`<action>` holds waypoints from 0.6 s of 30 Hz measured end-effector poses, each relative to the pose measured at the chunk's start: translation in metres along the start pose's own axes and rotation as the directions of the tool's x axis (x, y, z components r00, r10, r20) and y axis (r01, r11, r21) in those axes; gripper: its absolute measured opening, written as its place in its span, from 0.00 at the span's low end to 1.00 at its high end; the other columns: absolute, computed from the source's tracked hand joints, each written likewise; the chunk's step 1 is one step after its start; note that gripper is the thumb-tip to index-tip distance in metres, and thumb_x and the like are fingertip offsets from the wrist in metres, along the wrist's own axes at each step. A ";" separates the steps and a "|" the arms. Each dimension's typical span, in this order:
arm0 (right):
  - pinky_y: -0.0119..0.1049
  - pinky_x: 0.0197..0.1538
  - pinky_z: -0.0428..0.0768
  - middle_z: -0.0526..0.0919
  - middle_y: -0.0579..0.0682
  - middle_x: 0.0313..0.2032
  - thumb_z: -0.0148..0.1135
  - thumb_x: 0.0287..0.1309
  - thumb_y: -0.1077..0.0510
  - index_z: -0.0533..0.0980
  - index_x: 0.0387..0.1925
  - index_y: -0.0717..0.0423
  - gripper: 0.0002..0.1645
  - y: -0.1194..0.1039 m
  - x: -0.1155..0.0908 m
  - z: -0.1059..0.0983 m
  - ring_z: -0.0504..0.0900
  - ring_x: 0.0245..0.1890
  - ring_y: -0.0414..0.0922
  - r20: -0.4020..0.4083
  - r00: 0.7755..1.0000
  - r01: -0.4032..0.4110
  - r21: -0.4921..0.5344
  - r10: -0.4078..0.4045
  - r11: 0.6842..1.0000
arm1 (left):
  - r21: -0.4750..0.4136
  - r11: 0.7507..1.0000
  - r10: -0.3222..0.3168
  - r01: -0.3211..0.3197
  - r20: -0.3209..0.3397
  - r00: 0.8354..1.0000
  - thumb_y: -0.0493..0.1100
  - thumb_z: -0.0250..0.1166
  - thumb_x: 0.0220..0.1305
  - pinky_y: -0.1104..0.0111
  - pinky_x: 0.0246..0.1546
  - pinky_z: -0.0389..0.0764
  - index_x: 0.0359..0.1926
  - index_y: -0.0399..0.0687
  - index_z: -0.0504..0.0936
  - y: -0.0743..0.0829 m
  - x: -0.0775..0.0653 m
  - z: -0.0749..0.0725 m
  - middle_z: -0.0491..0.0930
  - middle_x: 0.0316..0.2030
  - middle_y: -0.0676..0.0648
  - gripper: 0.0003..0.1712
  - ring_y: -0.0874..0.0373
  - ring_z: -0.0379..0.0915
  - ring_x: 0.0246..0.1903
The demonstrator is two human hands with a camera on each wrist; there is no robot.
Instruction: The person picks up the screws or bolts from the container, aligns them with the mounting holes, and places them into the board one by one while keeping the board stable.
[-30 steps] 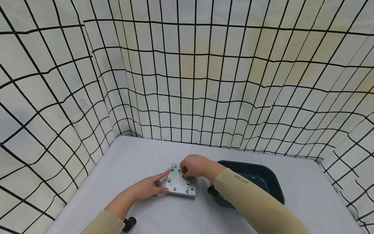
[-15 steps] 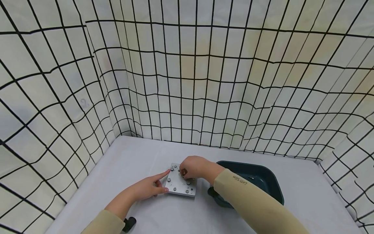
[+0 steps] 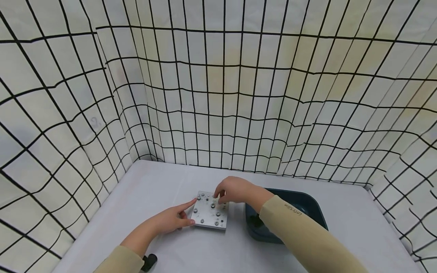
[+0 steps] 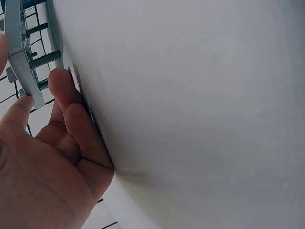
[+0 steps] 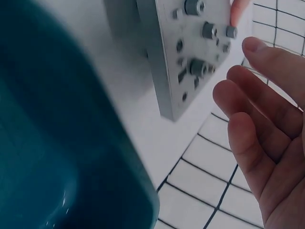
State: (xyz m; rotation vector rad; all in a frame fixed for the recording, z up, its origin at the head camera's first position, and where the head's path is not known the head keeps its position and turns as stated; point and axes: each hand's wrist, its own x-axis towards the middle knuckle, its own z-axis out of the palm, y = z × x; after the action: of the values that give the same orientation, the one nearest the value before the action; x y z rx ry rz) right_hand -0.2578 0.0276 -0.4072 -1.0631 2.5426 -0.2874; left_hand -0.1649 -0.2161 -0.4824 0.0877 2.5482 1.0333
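A silver metal plate lies on the white table, with several socket-head screws standing in it. In the left wrist view, threaded screw shanks stick out from its underside. My left hand holds the plate along its left edge, index finger at the far corner and thumb at the near one. Over the plate's far right part hovers my right hand. Its thumb and fingers are apart, with nothing visible between them in the right wrist view. One socket-head screw stands just left of those fingers.
A dark teal tray stands right of the plate, partly behind my right forearm; its contents are mostly hidden. A black cylindrical object lies near my left sleeve. White walls with a black grid enclose the table's back and sides.
My right hand has lifted off the screw and shifted slightly right and back, its fingers parting. The screw beneath it now shows. My left hand keeps its place on the plate.
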 end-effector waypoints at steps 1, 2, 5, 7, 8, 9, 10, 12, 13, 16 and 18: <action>0.31 0.36 0.76 0.81 0.35 0.33 0.70 0.60 0.52 0.86 0.46 0.43 0.12 0.003 -0.004 -0.002 0.77 0.32 0.33 -0.009 1.000 0.006 0.010 -0.006 1.000 | 0.002 1.000 -0.004 0.004 -0.003 1.000 0.58 0.72 0.58 0.62 0.33 0.69 0.75 0.66 0.61 0.000 0.000 0.000 0.75 0.34 0.51 0.47 0.57 0.72 0.27; 0.31 0.36 0.76 0.81 0.35 0.33 0.70 0.60 0.52 0.86 0.47 0.44 0.12 0.005 -0.007 -0.004 0.77 0.31 0.33 -0.016 1.000 0.012 0.022 -0.011 1.000 | 0.005 1.000 -0.008 0.009 -0.007 1.000 0.58 0.72 0.58 0.63 0.32 0.69 0.75 0.66 0.61 0.000 0.000 0.001 0.75 0.34 0.52 0.47 0.57 0.72 0.27; 0.32 0.36 0.77 0.82 0.35 0.33 0.70 0.60 0.52 0.86 0.47 0.46 0.13 0.015 -0.019 -0.008 0.78 0.30 0.32 -0.041 0.999 0.021 0.046 -0.019 0.999 | 0.004 1.000 -0.016 0.016 -0.014 1.000 0.58 0.72 0.58 0.63 0.32 0.69 0.75 0.67 0.61 0.000 0.001 0.002 0.75 0.34 0.52 0.47 0.57 0.72 0.27; 0.32 0.36 0.77 0.83 0.35 0.34 0.70 0.61 0.52 0.86 0.48 0.47 0.14 0.024 -0.027 -0.011 0.78 0.31 0.33 -0.055 0.998 0.023 0.055 -0.020 0.998 | 0.007 1.000 -0.019 0.019 -0.016 1.000 0.58 0.72 0.57 0.63 0.32 0.69 0.75 0.67 0.61 0.000 0.001 0.002 0.75 0.34 0.52 0.47 0.57 0.72 0.27; 0.32 0.37 0.77 0.83 0.35 0.34 0.70 0.61 0.52 0.86 0.48 0.46 0.14 0.028 -0.030 -0.013 0.79 0.32 0.33 -0.062 0.998 0.019 0.054 -0.015 0.998 | 0.006 1.000 -0.022 0.022 -0.017 1.000 0.58 0.72 0.57 0.63 0.32 0.69 0.75 0.67 0.62 0.000 0.001 0.003 0.75 0.34 0.52 0.47 0.57 0.72 0.27; 0.32 0.38 0.77 0.83 0.35 0.34 0.70 0.60 0.52 0.86 0.48 0.46 0.14 0.033 -0.034 -0.014 0.79 0.32 0.33 -0.071 0.997 0.013 0.050 -0.009 0.999 | 0.005 1.000 -0.024 0.024 -0.018 1.000 0.58 0.72 0.57 0.63 0.32 0.69 0.75 0.67 0.62 0.001 0.001 0.003 0.75 0.34 0.52 0.47 0.57 0.72 0.27; 0.32 0.38 0.77 0.83 0.35 0.34 0.70 0.60 0.52 0.86 0.48 0.45 0.13 0.037 -0.039 -0.016 0.79 0.33 0.33 -0.078 0.997 0.007 0.046 -0.003 0.999 | 0.006 1.000 -0.027 0.027 -0.018 0.999 0.58 0.72 0.57 0.63 0.32 0.69 0.75 0.67 0.62 0.001 0.001 0.003 0.75 0.34 0.52 0.47 0.57 0.72 0.27; 0.33 0.40 0.78 0.83 0.34 0.35 0.70 0.61 0.51 0.85 0.48 0.43 0.13 0.047 -0.047 -0.018 0.79 0.36 0.33 -0.087 0.996 -0.010 0.038 0.013 0.999 | 0.009 0.999 -0.032 0.032 -0.020 0.999 0.59 0.72 0.56 0.63 0.32 0.69 0.75 0.68 0.62 0.001 0.001 0.002 0.75 0.34 0.52 0.47 0.56 0.72 0.27; 0.33 0.41 0.78 0.84 0.34 0.36 0.70 0.61 0.51 0.85 0.47 0.42 0.13 0.053 -0.052 -0.019 0.79 0.36 0.32 -0.091 0.996 -0.019 0.035 0.022 0.999 | 0.009 0.999 -0.034 0.034 -0.021 0.999 0.59 0.72 0.56 0.63 0.32 0.69 0.75 0.68 0.62 0.002 0.001 0.002 0.75 0.34 0.52 0.47 0.56 0.72 0.27; 0.35 0.44 0.78 0.85 0.35 0.38 0.69 0.61 0.51 0.85 0.48 0.43 0.13 0.068 -0.066 -0.021 0.80 0.38 0.32 -0.094 0.995 -0.038 0.042 0.042 0.998 | 0.015 0.999 -0.041 0.042 -0.024 0.999 0.59 0.73 0.56 0.63 0.32 0.68 0.75 0.68 0.62 0.002 0.001 0.002 0.74 0.34 0.52 0.47 0.56 0.71 0.27; 0.36 0.44 0.78 0.85 0.35 0.38 0.69 0.61 0.51 0.85 0.48 0.45 0.13 0.079 -0.077 -0.020 0.81 0.37 0.32 -0.094 0.994 -0.045 0.052 0.049 0.998 | 0.017 0.999 -0.045 0.045 -0.025 0.999 0.58 0.73 0.56 0.63 0.32 0.68 0.75 0.68 0.62 0.002 0.002 0.002 0.74 0.34 0.52 0.47 0.56 0.71 0.27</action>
State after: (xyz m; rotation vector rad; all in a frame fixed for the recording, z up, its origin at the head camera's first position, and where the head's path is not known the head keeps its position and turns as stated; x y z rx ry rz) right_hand -0.2673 0.1389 -0.3947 -0.9917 2.6257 -0.3955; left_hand -0.1658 -0.2126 -0.4827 0.0225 2.5695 1.0014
